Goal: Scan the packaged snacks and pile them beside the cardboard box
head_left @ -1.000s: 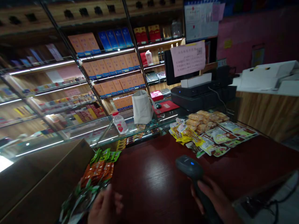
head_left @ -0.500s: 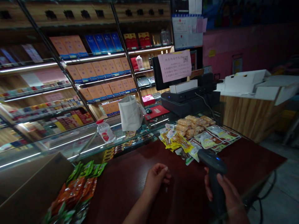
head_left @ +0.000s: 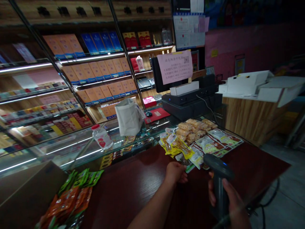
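My right hand (head_left: 230,203) is wrapped round the handle of a black barcode scanner (head_left: 218,168), whose head shows a small blue light and points toward a spread of snack packets (head_left: 205,144) on the dark red table (head_left: 143,187). My left hand (head_left: 175,173) reaches across the table with its fingers curled at the near edge of those packets, touching a small packet (head_left: 187,163). Whether it grips the packet is hidden by the fingers.
A heap of orange and green snack packets (head_left: 71,197) lies at the table's left beside a cardboard box (head_left: 26,194). Behind are a glass counter (head_left: 71,146) with a bottle (head_left: 102,137) and white bag (head_left: 128,117), lit shelves, a till with monitor (head_left: 190,98), and a wooden counter (head_left: 252,114) at right.
My left hand has left the orange and green packets and travelled right across the table to the far packets. The scanner has risen and swung toward them. The view has shifted right.
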{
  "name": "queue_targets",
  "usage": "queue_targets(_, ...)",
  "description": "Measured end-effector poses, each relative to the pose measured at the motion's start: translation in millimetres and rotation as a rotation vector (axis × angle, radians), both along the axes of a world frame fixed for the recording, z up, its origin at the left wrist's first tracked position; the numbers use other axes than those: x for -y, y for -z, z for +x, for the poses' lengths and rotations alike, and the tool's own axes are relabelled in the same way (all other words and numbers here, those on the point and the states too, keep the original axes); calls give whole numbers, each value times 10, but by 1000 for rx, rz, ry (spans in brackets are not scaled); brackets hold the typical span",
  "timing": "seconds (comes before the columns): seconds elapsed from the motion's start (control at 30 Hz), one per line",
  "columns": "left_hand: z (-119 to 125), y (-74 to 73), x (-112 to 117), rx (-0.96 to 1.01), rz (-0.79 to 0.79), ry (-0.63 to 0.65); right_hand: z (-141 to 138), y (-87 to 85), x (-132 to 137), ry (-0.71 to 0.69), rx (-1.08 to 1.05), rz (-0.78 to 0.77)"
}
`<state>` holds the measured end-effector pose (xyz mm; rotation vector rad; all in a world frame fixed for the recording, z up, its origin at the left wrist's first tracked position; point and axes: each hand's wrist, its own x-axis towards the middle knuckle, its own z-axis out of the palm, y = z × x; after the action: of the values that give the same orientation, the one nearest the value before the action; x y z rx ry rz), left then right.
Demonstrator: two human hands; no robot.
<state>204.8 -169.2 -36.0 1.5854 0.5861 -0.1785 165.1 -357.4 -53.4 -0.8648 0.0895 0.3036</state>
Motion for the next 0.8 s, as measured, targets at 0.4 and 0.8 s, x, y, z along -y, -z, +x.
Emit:
queue_targets(0.4, -1102, -94, -527, 188, 55, -135, -100, -110, -15, 11, 33, -74)
queue_targets(0.8, -1779, -166, -993, 370, 39, -282, -540, -133, -522, -254, 56, -132)
